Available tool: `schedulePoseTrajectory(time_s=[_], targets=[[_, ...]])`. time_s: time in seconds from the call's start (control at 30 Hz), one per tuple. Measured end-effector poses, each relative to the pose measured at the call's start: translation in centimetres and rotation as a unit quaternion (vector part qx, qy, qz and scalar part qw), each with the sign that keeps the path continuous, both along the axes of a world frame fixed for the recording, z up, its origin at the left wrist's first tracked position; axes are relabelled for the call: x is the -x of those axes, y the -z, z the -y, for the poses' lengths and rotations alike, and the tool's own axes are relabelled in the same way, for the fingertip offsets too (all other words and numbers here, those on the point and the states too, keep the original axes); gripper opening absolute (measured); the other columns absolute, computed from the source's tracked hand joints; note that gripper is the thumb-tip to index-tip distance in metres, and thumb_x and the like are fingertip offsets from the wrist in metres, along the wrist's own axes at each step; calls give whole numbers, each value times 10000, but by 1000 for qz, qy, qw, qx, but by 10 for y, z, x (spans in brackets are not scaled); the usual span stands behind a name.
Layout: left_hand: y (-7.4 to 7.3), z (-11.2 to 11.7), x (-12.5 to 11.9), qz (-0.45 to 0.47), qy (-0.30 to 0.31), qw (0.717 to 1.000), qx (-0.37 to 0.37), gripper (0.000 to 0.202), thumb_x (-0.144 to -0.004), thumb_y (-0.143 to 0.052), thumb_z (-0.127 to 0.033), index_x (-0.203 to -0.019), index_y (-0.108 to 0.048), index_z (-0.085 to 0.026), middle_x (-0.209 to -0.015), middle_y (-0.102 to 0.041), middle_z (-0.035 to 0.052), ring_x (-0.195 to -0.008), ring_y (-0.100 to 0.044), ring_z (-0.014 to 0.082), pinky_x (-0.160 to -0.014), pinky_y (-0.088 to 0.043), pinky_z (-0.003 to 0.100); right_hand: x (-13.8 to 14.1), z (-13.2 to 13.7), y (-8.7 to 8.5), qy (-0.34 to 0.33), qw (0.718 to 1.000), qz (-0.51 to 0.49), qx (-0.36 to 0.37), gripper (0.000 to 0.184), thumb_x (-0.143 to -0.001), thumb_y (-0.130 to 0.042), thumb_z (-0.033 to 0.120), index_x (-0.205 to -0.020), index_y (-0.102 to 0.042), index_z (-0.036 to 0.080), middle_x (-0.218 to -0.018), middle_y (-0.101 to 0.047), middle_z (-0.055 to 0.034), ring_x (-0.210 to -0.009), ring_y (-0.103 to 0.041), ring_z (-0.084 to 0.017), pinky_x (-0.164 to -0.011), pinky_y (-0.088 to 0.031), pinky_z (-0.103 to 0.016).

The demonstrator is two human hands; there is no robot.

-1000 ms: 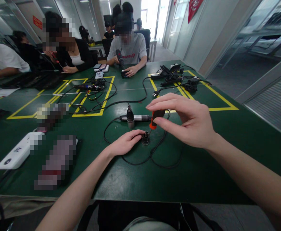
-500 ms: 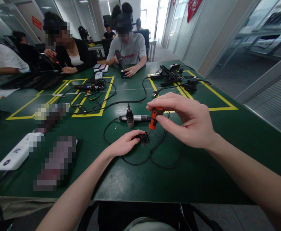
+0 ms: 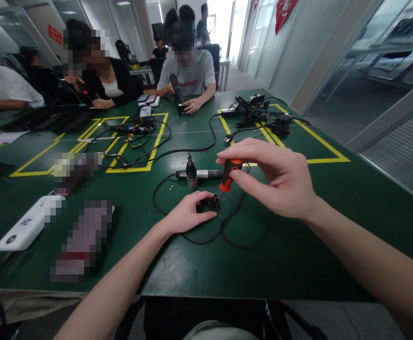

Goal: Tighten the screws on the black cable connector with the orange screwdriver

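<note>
My right hand (image 3: 277, 177) grips the orange and dark grey handle of a screwdriver (image 3: 230, 174) between thumb and fingers. Its thin shaft slants down to a small round dark part (image 3: 214, 203) on the green table, a flat base with a short upright tube. Around that part, my left hand (image 3: 188, 212) has its fingers and thumb closed from the left, steadying it. Just behind stands a dark cone-nosed tool piece (image 3: 191, 171) with a thin tip. A silver and black cylindrical tool body (image 3: 206, 174) lies beyond it, with a black cable (image 3: 234, 245) looping round.
A white power strip (image 3: 29, 226) and a blurred-out flat object (image 3: 84, 238) lie at left. Tangled cables (image 3: 142, 127) and black adapters (image 3: 252, 113) rest inside yellow tape outlines. Across the table (image 3: 316, 264), a person in a grey shirt (image 3: 188, 71) holds a power tool; others sit at left.
My left thumb has come forward round the near side of the round part. The screwdriver handle has turned a little in my right hand. Someone stands in the far background.
</note>
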State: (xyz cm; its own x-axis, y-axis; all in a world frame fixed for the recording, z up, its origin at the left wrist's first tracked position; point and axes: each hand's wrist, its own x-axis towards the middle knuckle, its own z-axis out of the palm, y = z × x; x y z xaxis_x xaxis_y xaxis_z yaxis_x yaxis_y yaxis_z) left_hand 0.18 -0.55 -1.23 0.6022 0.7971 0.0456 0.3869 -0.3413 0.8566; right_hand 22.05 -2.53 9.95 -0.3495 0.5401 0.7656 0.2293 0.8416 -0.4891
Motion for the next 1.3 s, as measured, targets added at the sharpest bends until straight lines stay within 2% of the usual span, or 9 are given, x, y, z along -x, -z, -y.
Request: schedulePoseTrajectory(time_s=[0.1,0.2,0.3,0.43,0.63,0.83,0.93,1.07,1.3], targets=[[0,0,-1,6,4,1000,-2,304,-884,-769,-267,-1164,-709,-165,-1196,-758,70,-1058,-670,218,-952,-504,347,0,-1,1,11,1000,3,-20,304,-927,-690,125,-1156,-812,283,-1107,-786,-69,-1021,-735,-230,-893,-628,-390],[0,-1,-1,9,5,1000,-1,291,-888,-769,-266,-1157,-710,-173,-1190,-756,63,-1050,-667,212,-946,-504,337,0,-1,0,34,999,8,-28,250,-923,-730,167,-1114,-827,296,-1072,-765,-63,-983,-732,-223,-845,-638,-374],[0,-1,0,15,10,1000,5,296,-887,-773,-257,-1164,-708,-175,-1180,-754,58,-1041,-662,207,-929,-499,325,0,-1,0,25,1000,2,-9,299,-930,-717,152,-1176,-809,296,-1054,-775,-56,-948,-734,-212,-798,-636,-356],[0,-1,0,17,9,1000,8,303,-886,-768,-247,-1175,-705,-181,-1187,-751,58,-1051,-660,208,-927,-502,321,-1,0,1,-1,1000,1,16,397,-953,-635,97,-1288,-756,274,-1134,-797,-65,-1011,-748,-207,-866,-634,-364],[-1,0,0,22,10,1000,8,290,-882,-762,-258,-1155,-707,-176,-1175,-754,66,-1038,-662,211,-960,-512,347,2,0,0,37,999,-9,-13,221,-925,-736,186,-1101,-823,288,-1075,-771,-63,-947,-737,-214,-793,-650,-355],[-1,-1,1,24,12,1000,5,273,-871,-744,-255,-1122,-713,-152,-1153,-740,82,-1049,-666,221,-993,-511,369,1,0,2,0,1000,-11,20,357,-955,-646,114,-1245,-778,277,-1136,-808,-63,-1011,-756,-216,-857,-641,-362],[-2,-1,1,14,7,1000,-2,272,-862,-741,-259,-1115,-716,-161,-1132,-738,75,-1034,-662,218,-975,-511,364,1,0,2,-2,1000,-8,10,300,-951,-672,144,-1189,-794,279,-1143,-808,-67,-1037,-753,-229,-881,-643,-387],[-2,0,1,15,6,1000,-2,271,-860,-737,-271,-1109,-716,-166,-1123,-746,73,-1014,-658,213,-960,-513,361,2,-1,2,23,1000,-19,-2,221,-921,-743,185,-1102,-820,285,-1081,-785,-65,-982,-741,-217,-814,-653,-357],[1,-1,1,7,-7,1000,-12,273,-855,-744,-284,-1101,-724,-166,-1078,-740,65,-966,-658,204,-891,-510,337,1,0,1,-3,1000,-2,12,343,-964,-627,117,-1222,-780,285,-1167,-810,-60,-1048,-753,-222,-877,-649,-374]])
